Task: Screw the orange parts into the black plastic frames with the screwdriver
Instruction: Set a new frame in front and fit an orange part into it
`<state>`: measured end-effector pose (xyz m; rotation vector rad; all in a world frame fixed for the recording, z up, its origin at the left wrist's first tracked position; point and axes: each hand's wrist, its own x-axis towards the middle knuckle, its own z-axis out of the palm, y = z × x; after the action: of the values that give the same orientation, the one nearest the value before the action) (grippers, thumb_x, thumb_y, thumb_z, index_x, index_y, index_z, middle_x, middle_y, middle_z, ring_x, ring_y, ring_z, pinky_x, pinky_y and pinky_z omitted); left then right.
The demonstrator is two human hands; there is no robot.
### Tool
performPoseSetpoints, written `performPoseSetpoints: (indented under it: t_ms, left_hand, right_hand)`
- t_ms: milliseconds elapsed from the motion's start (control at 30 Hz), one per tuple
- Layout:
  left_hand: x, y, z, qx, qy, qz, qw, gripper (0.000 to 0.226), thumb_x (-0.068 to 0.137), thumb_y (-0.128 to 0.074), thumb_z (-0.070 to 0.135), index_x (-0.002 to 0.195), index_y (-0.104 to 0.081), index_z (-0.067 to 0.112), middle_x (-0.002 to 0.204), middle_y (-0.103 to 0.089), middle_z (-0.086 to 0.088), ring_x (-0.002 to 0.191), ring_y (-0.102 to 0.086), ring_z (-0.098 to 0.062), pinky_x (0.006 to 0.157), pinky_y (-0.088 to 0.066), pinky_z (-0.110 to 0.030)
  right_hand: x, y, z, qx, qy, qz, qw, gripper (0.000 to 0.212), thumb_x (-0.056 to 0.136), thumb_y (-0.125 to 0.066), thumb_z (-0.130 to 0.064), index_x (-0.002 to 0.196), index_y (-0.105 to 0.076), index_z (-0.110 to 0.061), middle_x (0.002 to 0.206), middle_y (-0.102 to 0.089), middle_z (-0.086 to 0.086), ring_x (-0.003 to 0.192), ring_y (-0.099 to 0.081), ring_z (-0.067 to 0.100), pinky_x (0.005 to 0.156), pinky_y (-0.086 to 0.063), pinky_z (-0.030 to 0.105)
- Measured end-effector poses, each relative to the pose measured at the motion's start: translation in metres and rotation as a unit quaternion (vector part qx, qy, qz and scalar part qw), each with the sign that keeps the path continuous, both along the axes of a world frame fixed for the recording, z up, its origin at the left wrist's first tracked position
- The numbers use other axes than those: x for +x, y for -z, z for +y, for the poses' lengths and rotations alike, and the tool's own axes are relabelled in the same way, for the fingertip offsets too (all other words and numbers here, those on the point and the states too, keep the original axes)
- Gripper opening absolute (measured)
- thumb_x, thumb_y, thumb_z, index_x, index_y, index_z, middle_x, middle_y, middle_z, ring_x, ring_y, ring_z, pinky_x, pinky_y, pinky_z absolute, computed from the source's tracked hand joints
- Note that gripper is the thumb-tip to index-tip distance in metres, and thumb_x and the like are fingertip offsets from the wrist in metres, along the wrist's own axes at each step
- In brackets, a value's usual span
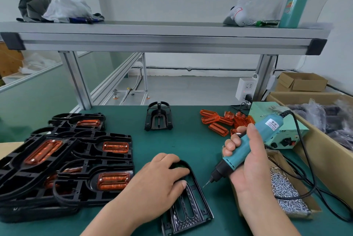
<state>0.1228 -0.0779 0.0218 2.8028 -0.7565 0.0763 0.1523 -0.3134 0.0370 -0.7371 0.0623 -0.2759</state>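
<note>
My left hand (162,176) rests on a black plastic frame (189,207) lying on the green mat near the front edge, its fingers curled over the frame's rounded top end. My right hand (246,161) grips a teal electric screwdriver (254,146), tilted with its bit (207,183) pointing down-left just right of that frame. Loose orange parts (219,121) lie in a heap behind the screwdriver. At the left sits a stack of black frames with orange parts fitted (76,159). One more black frame (158,116) stands alone at the mat's far middle.
An open cardboard tray of small silver screws (288,191) lies right of my right hand. The screwdriver's pale green power box (286,132) and black cable (305,159) sit behind it. A large carton of bagged parts (328,121) lines the right edge. An aluminium shelf (164,42) spans overhead.
</note>
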Motion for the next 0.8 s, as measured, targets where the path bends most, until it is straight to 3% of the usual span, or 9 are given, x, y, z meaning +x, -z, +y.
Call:
performPoseSetpoints:
  t_ms: [133,233,367,500,800]
  left_hand:
    - [-0.003,-0.004,0.001,0.032,-0.055,-0.015,0.998,0.070,0.090,-0.026,0.085,0.130,-0.059,0.039,0.120,-0.037,0.018,0.118,-0.038,-0.008,0.094,-0.047,-0.030]
    - [-0.006,-0.007,-0.001,0.062,-0.087,-0.032,0.994,0.071,0.083,-0.024,0.092,0.118,-0.054,0.038,0.110,-0.036,0.016,0.106,-0.041,-0.011,0.091,-0.046,-0.033]
    - [-0.008,-0.005,0.001,0.039,-0.082,-0.054,0.994,0.077,0.084,-0.027,0.087,0.145,-0.035,0.042,0.130,-0.040,0.019,0.118,-0.043,-0.013,0.100,-0.042,-0.036]
    - [-0.007,-0.001,-0.001,0.021,-0.015,-0.035,0.999,0.071,0.093,-0.027,0.075,0.158,-0.022,0.046,0.155,-0.027,0.023,0.142,-0.025,-0.008,0.114,-0.034,-0.033]
    - [-0.003,0.003,-0.003,0.001,-0.017,-0.019,1.000,0.063,0.093,-0.026,0.075,0.146,-0.042,0.046,0.125,-0.041,0.025,0.122,-0.037,-0.001,0.101,-0.043,-0.027]
  right_hand:
    - [0.000,0.000,0.000,0.001,0.002,0.002,1.000,0.025,0.100,-0.067,-0.041,0.092,-0.063,-0.018,0.071,-0.049,0.000,0.057,-0.051,0.013,0.050,-0.047,0.024]
    - [-0.001,0.000,0.000,-0.001,0.004,0.002,1.000,0.025,0.099,-0.068,-0.041,0.093,-0.063,-0.017,0.071,-0.049,0.000,0.058,-0.052,0.013,0.050,-0.047,0.024]
    - [-0.001,-0.001,0.001,-0.002,0.001,0.005,1.000,0.025,0.100,-0.068,-0.041,0.094,-0.063,-0.017,0.071,-0.049,0.000,0.058,-0.052,0.013,0.050,-0.047,0.024]
    - [-0.003,-0.001,0.001,-0.001,0.002,0.007,1.000,0.026,0.099,-0.069,-0.041,0.093,-0.064,-0.017,0.071,-0.049,0.001,0.058,-0.051,0.014,0.049,-0.047,0.025]
    - [-0.002,-0.002,-0.001,0.001,0.006,0.004,1.000,0.027,0.096,-0.070,-0.041,0.095,-0.063,-0.016,0.071,-0.049,0.001,0.057,-0.052,0.014,0.049,-0.047,0.025]
